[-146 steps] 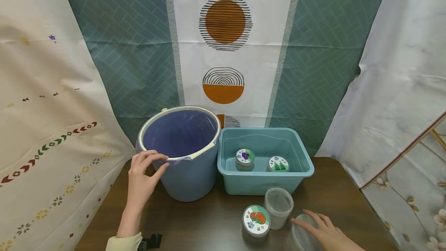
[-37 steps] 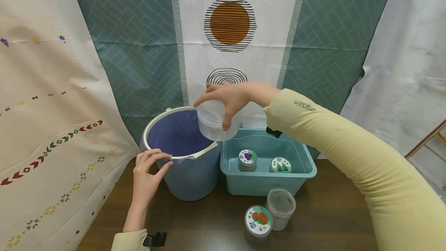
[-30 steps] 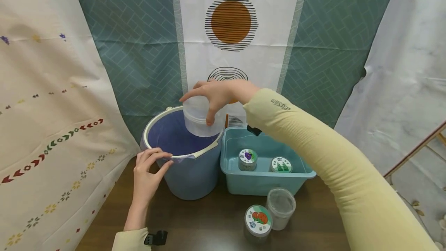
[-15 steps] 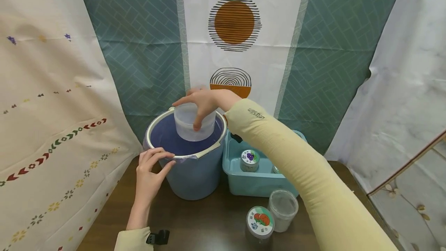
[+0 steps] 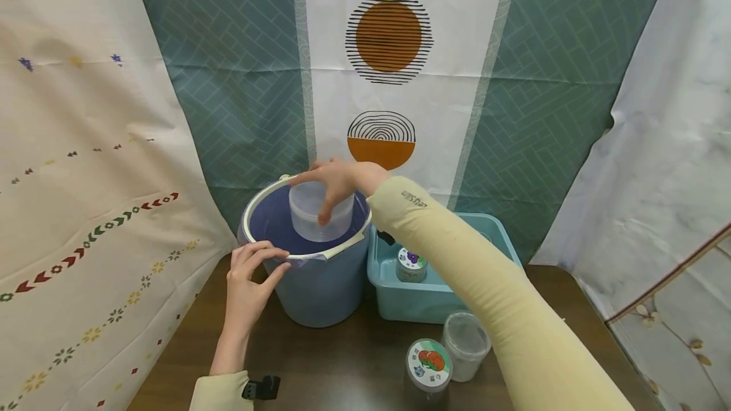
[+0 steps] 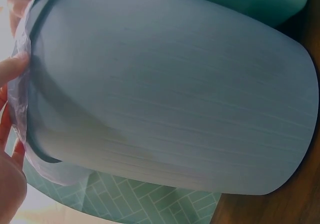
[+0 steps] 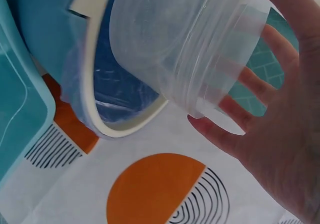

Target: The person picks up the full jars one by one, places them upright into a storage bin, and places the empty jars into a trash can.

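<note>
My right hand (image 5: 337, 184) grips a clear, lidded-looking plastic jar (image 5: 311, 221) by its upper end, fingers spread around it. The jar hangs partly inside the mouth of a blue bucket (image 5: 320, 297) with a cream rim. In the right wrist view, the jar (image 7: 155, 38) looks see-through, with the purple-blue bag lining (image 7: 120, 93) behind it. At the bucket's near left rim, my left hand (image 5: 248, 284) pinches the edge of the thin bag between thumb and fingers. The left wrist view shows this bag edge (image 6: 21, 93) folded over the rim.
Right of the bucket stands a teal bin (image 5: 419, 306) holding a jar with a purple-printed lid (image 5: 411, 265); my right sleeve (image 5: 485, 284) crosses over it. In front, a tomato-labelled jar (image 5: 428, 366) and a clear jar (image 5: 467, 344) stand on the brown table (image 5: 331, 366). Patterned cloths hang around.
My right hand has taken the clear jar from the table's front right, carried it left and lowered it into the bucket's mouth. My left hand keeps its hold at the rim.
</note>
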Demonstrator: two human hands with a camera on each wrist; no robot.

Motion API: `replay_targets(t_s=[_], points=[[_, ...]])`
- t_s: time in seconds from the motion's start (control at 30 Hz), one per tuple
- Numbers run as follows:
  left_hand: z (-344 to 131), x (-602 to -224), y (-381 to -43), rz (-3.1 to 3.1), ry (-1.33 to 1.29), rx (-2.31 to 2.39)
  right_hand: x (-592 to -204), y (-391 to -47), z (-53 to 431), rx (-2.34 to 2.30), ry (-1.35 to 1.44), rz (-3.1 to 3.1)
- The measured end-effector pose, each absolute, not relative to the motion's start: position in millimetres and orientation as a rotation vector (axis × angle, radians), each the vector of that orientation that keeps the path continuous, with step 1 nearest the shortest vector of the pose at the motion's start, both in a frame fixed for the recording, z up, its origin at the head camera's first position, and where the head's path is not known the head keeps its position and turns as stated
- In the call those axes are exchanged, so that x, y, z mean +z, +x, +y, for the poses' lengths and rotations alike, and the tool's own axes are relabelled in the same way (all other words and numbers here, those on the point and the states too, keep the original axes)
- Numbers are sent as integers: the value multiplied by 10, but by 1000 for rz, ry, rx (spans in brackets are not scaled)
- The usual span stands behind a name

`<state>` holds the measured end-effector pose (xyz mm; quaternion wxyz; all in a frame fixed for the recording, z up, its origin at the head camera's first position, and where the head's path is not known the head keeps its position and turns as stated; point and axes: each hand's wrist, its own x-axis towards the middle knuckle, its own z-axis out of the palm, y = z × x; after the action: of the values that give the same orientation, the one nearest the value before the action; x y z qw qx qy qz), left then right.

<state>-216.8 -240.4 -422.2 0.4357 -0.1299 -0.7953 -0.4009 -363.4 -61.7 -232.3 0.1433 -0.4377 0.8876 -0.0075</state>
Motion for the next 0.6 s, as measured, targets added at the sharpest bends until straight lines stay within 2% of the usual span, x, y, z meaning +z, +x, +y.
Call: replay_targets(t_s=[0.27,0.6], points=[[-2390,-4211,-2166,-1981,-329,-1004,-2511,-3671,-572,-23,-1220,2536],[-2403,-4205,-2163,-1986,-328,-998,-2570,-3683,-460,-70,-1243,2516]])
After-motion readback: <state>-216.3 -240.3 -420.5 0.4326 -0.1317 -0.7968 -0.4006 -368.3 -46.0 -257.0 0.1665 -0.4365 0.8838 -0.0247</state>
